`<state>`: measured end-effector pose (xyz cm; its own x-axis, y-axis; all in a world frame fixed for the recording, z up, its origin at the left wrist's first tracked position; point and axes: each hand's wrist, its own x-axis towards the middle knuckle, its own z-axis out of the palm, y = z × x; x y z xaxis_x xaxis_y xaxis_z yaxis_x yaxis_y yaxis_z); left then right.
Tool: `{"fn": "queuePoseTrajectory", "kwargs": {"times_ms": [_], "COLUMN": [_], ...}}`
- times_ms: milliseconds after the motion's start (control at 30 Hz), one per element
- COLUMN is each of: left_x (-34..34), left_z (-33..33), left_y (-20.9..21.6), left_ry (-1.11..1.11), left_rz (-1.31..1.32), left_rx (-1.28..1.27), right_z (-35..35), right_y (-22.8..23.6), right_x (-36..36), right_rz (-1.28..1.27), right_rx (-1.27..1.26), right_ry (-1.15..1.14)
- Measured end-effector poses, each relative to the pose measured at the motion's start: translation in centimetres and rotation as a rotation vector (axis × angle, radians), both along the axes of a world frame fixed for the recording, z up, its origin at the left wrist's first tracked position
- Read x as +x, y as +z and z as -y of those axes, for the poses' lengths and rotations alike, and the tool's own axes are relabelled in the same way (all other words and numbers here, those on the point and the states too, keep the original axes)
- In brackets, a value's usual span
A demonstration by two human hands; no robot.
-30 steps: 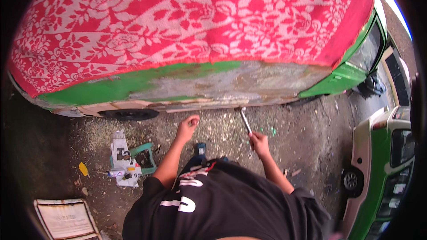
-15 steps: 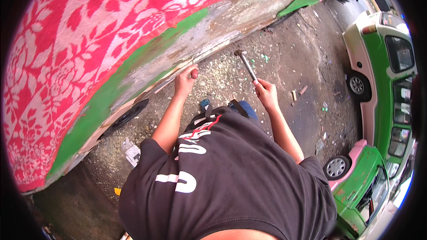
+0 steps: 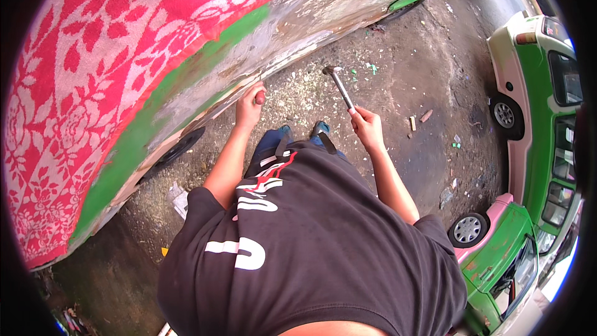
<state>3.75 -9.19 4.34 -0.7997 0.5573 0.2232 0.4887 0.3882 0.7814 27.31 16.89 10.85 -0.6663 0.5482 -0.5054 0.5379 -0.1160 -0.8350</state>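
So the left hand [image 3: 249,109] was out by the bottom edge of the green vehicle [image 3: 239,34], fingers curled in around a short reddish handle [image 3: 260,97]. Couldn't tell what was on the other end of that handle, or whether it touched the bodywork. The right hand [image 3: 368,129] had a hammer [image 3: 342,91], fingers wrapped round the lower part of its shaft, with the head up at the far end, away from the person. The hammer was clear of the vehicle and well apart from the left hand, with gritty ground [image 3: 429,174] showing below it.

The vehicle's side was a mess tbh: a big patch of grey and brown where the green stopped, and a red and pink flowery cloth [image 3: 124,50] draped over the top. A dark wheel [image 3: 179,151] poked out below the bodywork on the left.

The person stood in a dark printed T-shirt [image 3: 336,236], blue shoes [image 3: 320,128] peeking out below. Pale flakes and green bits [image 3: 374,68] littered the ground, plus a little wood block [image 3: 412,123] off to the right. Over on the far right sat a green and pale van [image 3: 533,81].
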Motion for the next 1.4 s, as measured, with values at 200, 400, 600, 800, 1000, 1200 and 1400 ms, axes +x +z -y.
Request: {"fn": "queuePoseTrajectory", "kwargs": {"times_ms": [200, 400, 600, 800, 1000, 1200, 1400], "left_x": [-0.5, -2.1, -4.2, -6.1, -6.5, -7.1, -7.3], "left_z": [1.6, 3.5, 4.8, 6.2, 7.4, 7.5, 7.2], "left_y": [-0.7, -1.4, -2.4, -3.4, -3.3, -3.9, -3.1], "left_ry": [-0.088, -0.079, -0.174, -0.291, -0.323, -0.371, -0.393], "left_rz": [0.083, 0.099, 0.083, 0.091, 0.146, 0.07, 0.021], "left_rx": [-0.063, -0.072, -0.01, 0.016, 0.023, 0.039, -0.033], "right_z": [1.2, 5.4, 9.7, 13.4, 16.1, 17.0, 16.4], "right_y": [0.2, 1.2, 1.2, 1.2, 0.7, 0.8, 0.8], "right_x": [-2.1, -4.0, -4.6, -5.2, -5.8, -6.2, -6.8], "right_rz": [0.041, 0.03, 0.051, 0.118, 0.146, 0.149, 0.159], "right_rx": [0.029, 0.032, 0.079, 0.101, 0.051, 0.034, 0.081], "right_ry": [0.112, 0.043, -0.057, -0.109, -0.159, -0.165, -0.132]}}
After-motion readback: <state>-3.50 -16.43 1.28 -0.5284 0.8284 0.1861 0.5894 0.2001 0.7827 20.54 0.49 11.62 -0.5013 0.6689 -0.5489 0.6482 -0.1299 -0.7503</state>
